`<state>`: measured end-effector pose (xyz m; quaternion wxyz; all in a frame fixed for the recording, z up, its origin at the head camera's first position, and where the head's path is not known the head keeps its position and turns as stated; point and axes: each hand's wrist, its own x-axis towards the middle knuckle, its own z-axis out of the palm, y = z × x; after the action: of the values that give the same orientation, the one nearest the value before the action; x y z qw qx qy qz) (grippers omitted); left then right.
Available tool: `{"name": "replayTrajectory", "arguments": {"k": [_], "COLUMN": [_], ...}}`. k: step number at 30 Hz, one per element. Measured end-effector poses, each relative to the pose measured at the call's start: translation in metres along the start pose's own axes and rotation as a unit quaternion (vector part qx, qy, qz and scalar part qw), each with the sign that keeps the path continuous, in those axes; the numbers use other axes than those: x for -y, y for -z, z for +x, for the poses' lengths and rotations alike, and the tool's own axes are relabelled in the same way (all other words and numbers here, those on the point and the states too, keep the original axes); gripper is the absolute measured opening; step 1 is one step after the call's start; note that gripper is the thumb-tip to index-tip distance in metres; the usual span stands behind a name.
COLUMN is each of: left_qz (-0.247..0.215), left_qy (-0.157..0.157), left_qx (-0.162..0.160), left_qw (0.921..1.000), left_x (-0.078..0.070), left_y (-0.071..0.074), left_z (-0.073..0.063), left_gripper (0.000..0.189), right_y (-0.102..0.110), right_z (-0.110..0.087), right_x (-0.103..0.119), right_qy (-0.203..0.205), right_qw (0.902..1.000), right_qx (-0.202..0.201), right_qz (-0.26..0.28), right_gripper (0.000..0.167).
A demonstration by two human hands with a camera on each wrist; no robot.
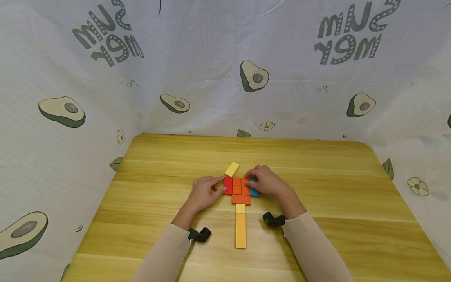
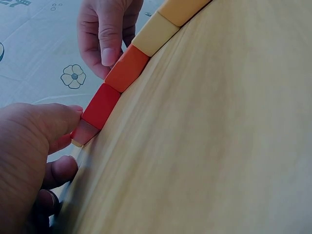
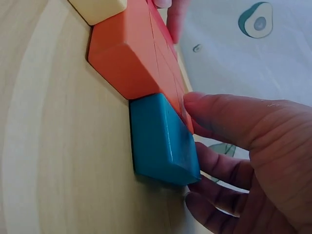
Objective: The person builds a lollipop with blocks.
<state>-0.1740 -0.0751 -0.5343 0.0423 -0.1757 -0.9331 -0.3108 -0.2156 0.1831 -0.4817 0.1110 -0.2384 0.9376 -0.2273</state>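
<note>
Blocks lie flat on the table in a joined figure. My left hand (image 1: 204,192) is at its left side, with thumb and index fingertips against the red block (image 1: 228,186); in the left wrist view that red block (image 2: 101,106) shows by the thumb. My right hand (image 1: 268,182) pinches a small orange block (image 1: 244,181) at the far right of the orange group, its thumb on top. Partly under that hand is a blue block (image 1: 254,192), seen whole in the right wrist view, where the thumb lies on the orange surface and other fingers curve behind the blue block (image 3: 163,141).
A wider orange block (image 1: 241,199) joins a small pale yellow block (image 1: 240,208) and a long yellow-orange block (image 1: 240,231) toward me. One loose yellow block (image 1: 231,169) lies slanted beyond the red one. Patterned cloth (image 1: 218,70) hangs around the wooden table (image 1: 158,156).
</note>
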Motion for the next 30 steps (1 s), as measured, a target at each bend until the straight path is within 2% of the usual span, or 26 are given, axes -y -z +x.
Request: {"name": "replayTrajectory", "arguments": {"k": [6, 11, 22, 30], "left_qz": [-0.003, -0.006, -0.002, -0.006], "left_qy": [-0.008, -0.012, -0.008, -0.008], "left_qx": [-0.006, -0.011, -0.013, -0.010], "left_qw": [0.9999, 0.9998, 0.9999, 0.9999], "left_x": [-0.001, -0.002, 0.000, 0.000], "left_y": [-0.001, 0.000, -0.001, 0.000], "left_z": [-0.001, -0.002, -0.002, -0.001], "left_gripper": [0.045, 0.044, 0.044, 0.044], "right_y": [0.001, 0.005, 0.005, 0.008], "right_z": [-0.009, -0.019, -0.021, -0.018], "right_x": [-0.012, -0.023, -0.030, -0.028], "right_qy": [-0.041, -0.057, -0.048, -0.064], "right_qw": [0.9977, 0.9953, 0.9960, 0.9942], "right_qx": [-0.019, -0.004, 0.004, 0.018], "right_qz": [0.051, 0.079, 0.076, 0.085], "right_gripper": [0.026, 0.034, 0.035, 0.035]}}
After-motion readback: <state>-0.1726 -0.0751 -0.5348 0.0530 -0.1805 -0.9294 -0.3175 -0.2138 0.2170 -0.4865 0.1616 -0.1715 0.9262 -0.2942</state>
